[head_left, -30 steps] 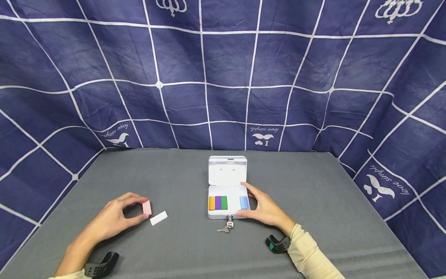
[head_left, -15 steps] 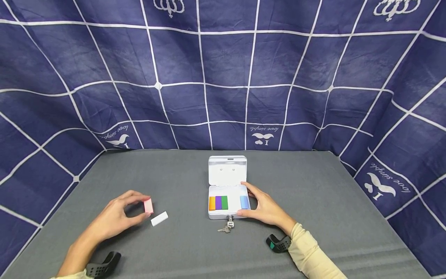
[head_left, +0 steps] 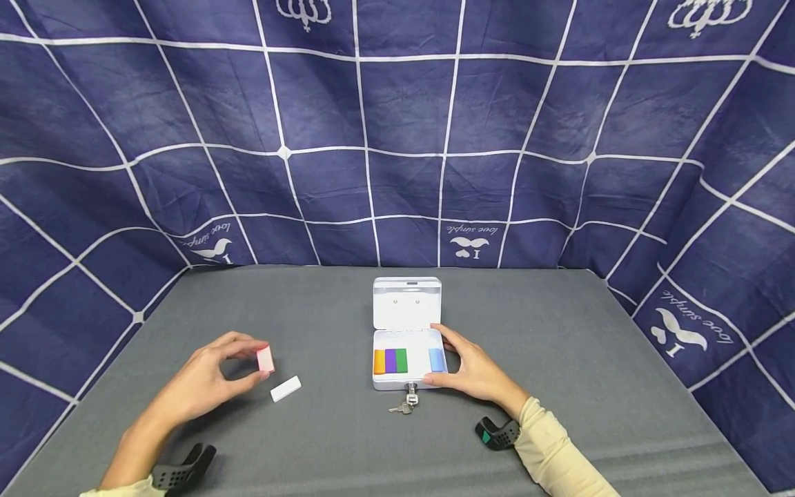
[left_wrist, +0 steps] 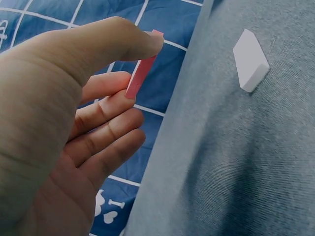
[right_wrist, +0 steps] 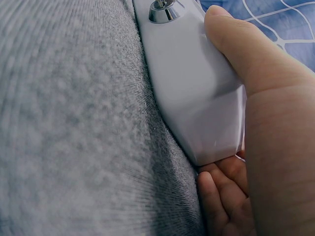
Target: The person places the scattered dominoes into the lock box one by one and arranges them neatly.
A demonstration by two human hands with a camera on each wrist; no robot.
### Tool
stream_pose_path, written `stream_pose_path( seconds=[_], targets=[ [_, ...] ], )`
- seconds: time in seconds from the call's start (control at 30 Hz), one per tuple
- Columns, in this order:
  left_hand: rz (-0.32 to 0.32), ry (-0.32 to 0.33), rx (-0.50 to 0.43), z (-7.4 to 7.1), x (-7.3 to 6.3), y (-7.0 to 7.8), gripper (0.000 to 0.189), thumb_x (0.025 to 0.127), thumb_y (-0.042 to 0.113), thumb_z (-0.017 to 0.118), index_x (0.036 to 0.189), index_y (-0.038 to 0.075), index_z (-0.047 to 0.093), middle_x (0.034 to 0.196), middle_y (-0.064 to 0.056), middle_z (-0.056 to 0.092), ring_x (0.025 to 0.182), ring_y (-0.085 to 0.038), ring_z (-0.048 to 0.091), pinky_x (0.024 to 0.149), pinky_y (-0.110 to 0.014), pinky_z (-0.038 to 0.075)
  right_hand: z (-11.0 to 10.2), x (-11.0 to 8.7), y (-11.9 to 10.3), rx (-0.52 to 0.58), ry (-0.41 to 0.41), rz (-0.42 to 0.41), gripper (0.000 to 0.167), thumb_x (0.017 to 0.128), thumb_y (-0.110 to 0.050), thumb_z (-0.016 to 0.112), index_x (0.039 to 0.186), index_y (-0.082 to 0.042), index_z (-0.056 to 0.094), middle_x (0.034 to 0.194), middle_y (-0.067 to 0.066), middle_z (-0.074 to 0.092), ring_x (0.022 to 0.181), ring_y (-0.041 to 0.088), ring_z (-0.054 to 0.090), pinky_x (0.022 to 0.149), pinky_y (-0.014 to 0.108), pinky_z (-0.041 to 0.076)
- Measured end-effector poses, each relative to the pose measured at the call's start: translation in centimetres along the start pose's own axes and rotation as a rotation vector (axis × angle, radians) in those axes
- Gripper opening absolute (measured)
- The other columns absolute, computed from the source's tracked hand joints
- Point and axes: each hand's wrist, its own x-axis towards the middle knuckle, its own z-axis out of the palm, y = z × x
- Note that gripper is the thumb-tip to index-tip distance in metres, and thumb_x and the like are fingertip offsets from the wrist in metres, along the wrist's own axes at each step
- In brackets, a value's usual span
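Between thumb and fingertips, my left hand [head_left: 201, 379] pinches a pink block [head_left: 265, 359] above the table; in the left wrist view the pink block [left_wrist: 141, 76] appears edge-on. A white block [head_left: 286, 388] lies flat just right of that hand. My right hand [head_left: 475, 369] grips the right side of a white metal box [head_left: 419, 379], thumb at the front edge and fingers along the side. The box lid [head_left: 406, 304] stands raised. Inside lie an orange block [head_left: 379, 362], a purple block [head_left: 390, 361] and a green block [head_left: 401, 360] side by side, with a light blue block [head_left: 437, 359] at the right.
Keys [head_left: 405, 407] hang from the lock on the box's front. The grey cloth-covered table [head_left: 335, 449] extends around everything. Behind it and at the sides hangs a blue curtain [head_left: 404, 179] with white lines.
The pink block has risen slightly and turned a little in my left hand's fingertips. My right hand and the box stay where they were.
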Motion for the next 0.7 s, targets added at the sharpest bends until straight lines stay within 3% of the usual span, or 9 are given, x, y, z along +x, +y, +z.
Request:
stream_pose_path(
  seconds=[0.23, 0.7],
  targets=[
    [0.03, 0.002, -0.006, -0.4, 0.9, 0.6, 0.042, 0.074, 0.02, 0.094, 0.112, 0.013, 0.079, 0.106, 0.013, 0.069, 0.095, -0.006, 0.07, 0.086, -0.008, 0.044, 0.0, 0.0, 0.1, 0.008, 0.0, -0.005, 0.099, 0.079, -0.051, 0.087, 0.159, -0.02, 0.038, 0.153, 0.013, 0.052, 0.135, 0.026, 0.056, 0.113, 0.051, 0.042],
    [0.039, -0.023, 0.039, -0.9, 2.9, 2.4, 0.041, 0.076, 0.023, 0.093, 0.113, 0.018, 0.078, 0.109, 0.015, 0.068, 0.097, -0.012, 0.07, 0.084, -0.024, 0.051, -0.1, 0.0, 0.2, 0.003, -0.002, -0.01, 0.098, 0.08, -0.051, 0.086, 0.16, -0.02, 0.038, 0.153, 0.012, 0.052, 0.135, 0.026, 0.056, 0.113, 0.051, 0.043]
  ],
)
